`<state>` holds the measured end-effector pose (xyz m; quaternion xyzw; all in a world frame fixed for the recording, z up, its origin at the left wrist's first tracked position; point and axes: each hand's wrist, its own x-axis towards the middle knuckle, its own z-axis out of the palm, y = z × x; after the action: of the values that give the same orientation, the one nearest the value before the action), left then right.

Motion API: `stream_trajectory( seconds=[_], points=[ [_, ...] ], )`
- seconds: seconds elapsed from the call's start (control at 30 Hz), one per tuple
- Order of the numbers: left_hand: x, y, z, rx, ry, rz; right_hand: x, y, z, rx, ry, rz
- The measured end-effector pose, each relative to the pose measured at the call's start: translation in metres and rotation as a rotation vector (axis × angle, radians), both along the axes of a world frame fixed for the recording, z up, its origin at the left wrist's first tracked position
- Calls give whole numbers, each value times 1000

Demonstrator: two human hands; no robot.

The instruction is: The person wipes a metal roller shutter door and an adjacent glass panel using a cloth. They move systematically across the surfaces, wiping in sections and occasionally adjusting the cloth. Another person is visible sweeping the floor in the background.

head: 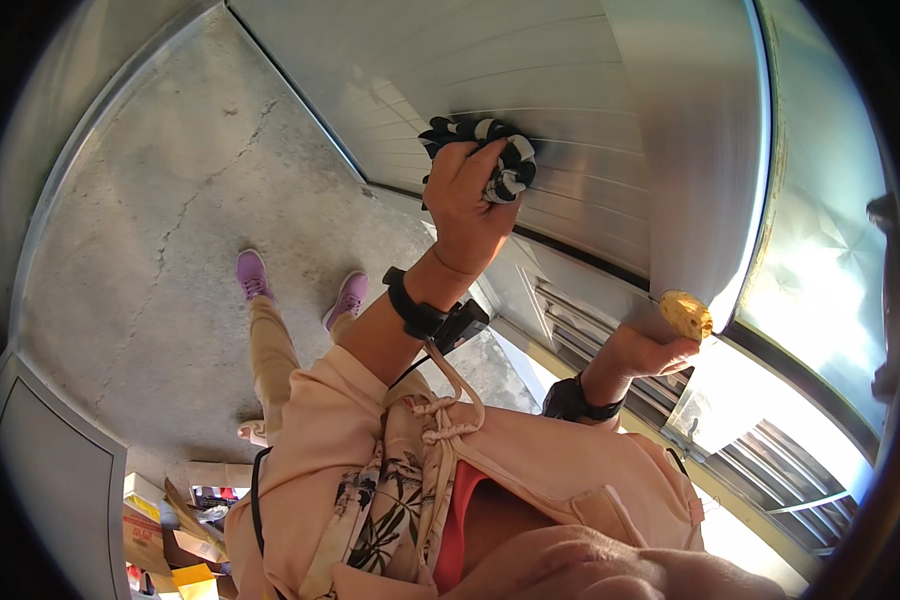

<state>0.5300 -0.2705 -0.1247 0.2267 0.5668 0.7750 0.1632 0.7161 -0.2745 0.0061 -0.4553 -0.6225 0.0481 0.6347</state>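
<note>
My left hand [469,202] grips a bunched black-and-white striped cloth [517,161]. The cloth is up against a silvery metal door panel [570,142] with thin grooves; whether it presses on the surface I cannot tell. Lower and to the right, my right hand [656,352] pinches a yellow sponge [686,315] close to the panel's bottom edge strip. Some of its fingers are hidden. Black bands with small devices [427,311] circle both wrists.
Cracked concrete floor [157,210] spreads at left, with purple shoes [253,274] on it. Cardboard boxes [146,536] and loose packaging lie at bottom left beside a grey panel [60,465]. Louvred metal slats [780,472] run along the lower right, near a shiny metal sheet [825,262].
</note>
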Motion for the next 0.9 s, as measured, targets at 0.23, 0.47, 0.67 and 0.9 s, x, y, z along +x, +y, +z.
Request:
stream_trajectory(
  seconds=[0.23, 0.47, 0.67, 0.9],
  points=[
    [33, 3, 37, 85, 168, -26, 28, 6, 5, 31, -22, -21],
    [45, 2, -38, -158, -472, -89, 31, 8, 7, -63, -50, 80],
    [39, 6, 28, -63, -88, -83, 30, 4, 6, -89, -60, -66],
    [25, 9, 70, 66, 144, -101, 53, 10, 0, -62, 38, 108]
  ],
)
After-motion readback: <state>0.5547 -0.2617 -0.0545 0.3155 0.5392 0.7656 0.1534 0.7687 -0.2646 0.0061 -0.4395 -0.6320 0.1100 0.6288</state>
